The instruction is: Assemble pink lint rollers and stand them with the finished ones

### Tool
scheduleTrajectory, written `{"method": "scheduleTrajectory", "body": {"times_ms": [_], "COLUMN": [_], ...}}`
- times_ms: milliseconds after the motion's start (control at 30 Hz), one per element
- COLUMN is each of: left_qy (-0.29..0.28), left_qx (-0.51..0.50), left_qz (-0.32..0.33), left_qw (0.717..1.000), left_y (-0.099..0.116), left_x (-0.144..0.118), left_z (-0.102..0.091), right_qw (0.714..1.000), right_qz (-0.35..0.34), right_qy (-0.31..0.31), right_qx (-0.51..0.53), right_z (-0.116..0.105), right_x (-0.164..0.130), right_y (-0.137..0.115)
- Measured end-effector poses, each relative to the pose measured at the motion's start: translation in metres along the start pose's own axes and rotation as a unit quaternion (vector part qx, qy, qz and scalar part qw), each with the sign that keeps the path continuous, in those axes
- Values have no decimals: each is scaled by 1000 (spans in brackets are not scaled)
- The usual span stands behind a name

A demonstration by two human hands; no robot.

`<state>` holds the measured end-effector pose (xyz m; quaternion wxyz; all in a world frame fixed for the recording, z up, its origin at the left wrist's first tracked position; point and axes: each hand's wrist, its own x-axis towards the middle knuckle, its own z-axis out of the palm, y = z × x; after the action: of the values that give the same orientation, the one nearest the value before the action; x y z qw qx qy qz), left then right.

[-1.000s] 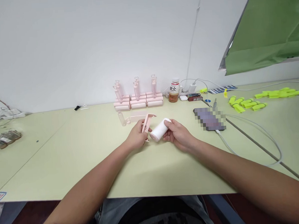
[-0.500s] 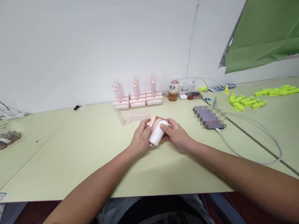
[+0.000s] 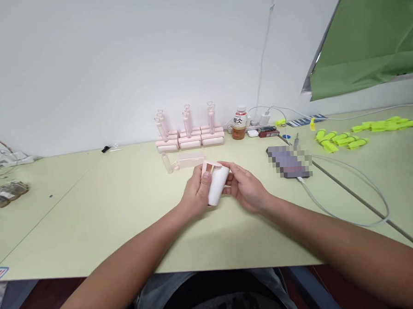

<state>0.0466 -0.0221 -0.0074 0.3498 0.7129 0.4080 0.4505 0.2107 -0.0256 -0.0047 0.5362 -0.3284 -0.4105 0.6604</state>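
Observation:
My left hand (image 3: 196,192) is closed around a lint roller, its thumb along the pink frame (image 3: 209,167). The white paper roll (image 3: 218,187) of the lint roller sits tilted beside that frame, top end leaning right. My right hand (image 3: 246,189) touches the far right side of the roll with curled fingers; its fingertips are partly hidden behind it. Beyond my hands lie a clear tube-like handle (image 3: 167,163), a small pink ring piece (image 3: 175,166) and a translucent pink cover (image 3: 192,160).
Several pink lint rollers (image 3: 189,142) with upright handles stand by the wall. To their right are a supplement bottle (image 3: 239,123), a phone (image 3: 288,161) on a white cable and bright yellow strips (image 3: 342,139). Bagged parts (image 3: 7,192) lie at far left.
The lint roller has turned more upright in my hands. My left thumb has moved onto the pink frame, and my right thumb has come off the front of the white roll.

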Motion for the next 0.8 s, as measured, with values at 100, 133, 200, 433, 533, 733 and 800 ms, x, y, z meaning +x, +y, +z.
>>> {"method": "scheduleTrajectory", "body": {"times_ms": [100, 133, 200, 433, 533, 733, 800], "left_qy": [13, 19, 27, 26, 14, -49, -59], "left_qx": [56, 71, 98, 198, 181, 158, 157], "left_qz": [70, 98, 156, 269, 334, 395, 399], "left_qw": [996, 992, 983, 942, 925, 904, 902], "left_y": [2, 2, 4, 4, 0, 2, 4], "left_x": [-3, -3, -2, 6, 9, 13, 12], "left_z": [-1, -1, -3, -10, -16, -26, -28], "right_qw": [994, 988, 968, 958, 969, 968, 965], "right_qz": [72, 102, 162, 151, 129, 178, 190], "right_qy": [-38, -68, -141, -193, -177, -176, -180], "right_qx": [68, 91, 130, 149, 117, 10, -20], "right_z": [5, 7, 9, 5, 3, 1, 1], "right_x": [-5, -7, -11, -11, -8, -10, -11], "right_y": [-5, -7, -8, -7, -5, -3, -5]}}
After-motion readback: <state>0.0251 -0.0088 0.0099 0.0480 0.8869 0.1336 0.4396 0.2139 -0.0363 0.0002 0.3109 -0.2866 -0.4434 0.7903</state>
